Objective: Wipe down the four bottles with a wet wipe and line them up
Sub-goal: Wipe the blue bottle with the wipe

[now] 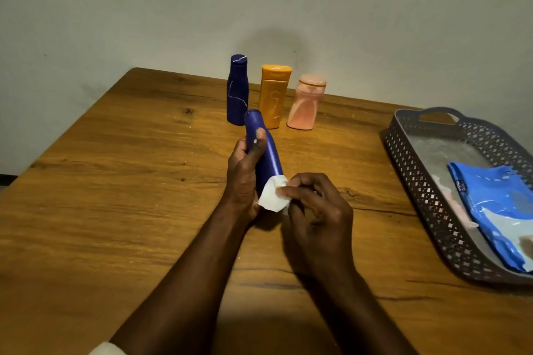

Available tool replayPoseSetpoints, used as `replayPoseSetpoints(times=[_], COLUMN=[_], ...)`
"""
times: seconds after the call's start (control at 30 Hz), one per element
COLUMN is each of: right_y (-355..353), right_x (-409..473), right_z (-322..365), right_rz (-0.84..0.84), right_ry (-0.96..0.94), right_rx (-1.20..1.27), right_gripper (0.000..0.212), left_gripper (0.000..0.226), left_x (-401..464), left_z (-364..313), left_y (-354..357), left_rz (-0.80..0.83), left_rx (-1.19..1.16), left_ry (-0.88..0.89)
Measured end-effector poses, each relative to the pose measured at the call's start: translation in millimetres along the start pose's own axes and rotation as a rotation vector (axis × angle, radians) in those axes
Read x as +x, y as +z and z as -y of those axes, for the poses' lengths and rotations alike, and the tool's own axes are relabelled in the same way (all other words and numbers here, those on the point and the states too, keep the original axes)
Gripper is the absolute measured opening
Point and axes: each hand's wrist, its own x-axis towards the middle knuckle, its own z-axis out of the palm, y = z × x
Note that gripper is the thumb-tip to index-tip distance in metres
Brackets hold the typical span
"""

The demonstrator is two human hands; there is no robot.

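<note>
Both hands work close together above the wooden table [115, 181]. Nearest the camera, the right hand [317, 210] has its fingers curled, pinching a folded white wet wipe [272, 194] and pressing it against the lower end of a blue bottle [266, 153]. Just left of it, the left hand [245, 173] grips that bottle around its body, thumb laid along the side and pointing toward the cap, with the bottle tilted so its cap end leans away from the person and its base sits by the wipe. Off to the right, a dark perforated basket [409, 170] with a handle rests on the table, holding a blue wipes packet [499, 204]. Farther back, near the table's far edge by the wall, three bottles stand upright in a row: a dark blue bottle [237, 92] on the left, an orange bottle [274, 95] in the middle, and a pink bottle [305, 104] on the right, close beside one another
</note>
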Motion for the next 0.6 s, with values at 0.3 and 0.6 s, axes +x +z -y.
replayPoseSetpoints(times=[0.3, 0.6], right_y=[-1.1, 8.9], right_x=[0.8, 4.2], right_z=[-4.7, -6.8], right_rz=[-0.125, -0.152], right_ry=[-0.126, -0.308], right_rx=[-0.065, -0.115], right_gripper=[0.023, 0.044], left_gripper=[0.043, 0.04], left_x=[2.3, -11.2], left_z=[3.8, 5.7], left_y=[2.3, 14.4], left_rz=[-0.107, -0.044], left_rx=[-0.279, -0.435], left_ry=[-0.086, -0.271])
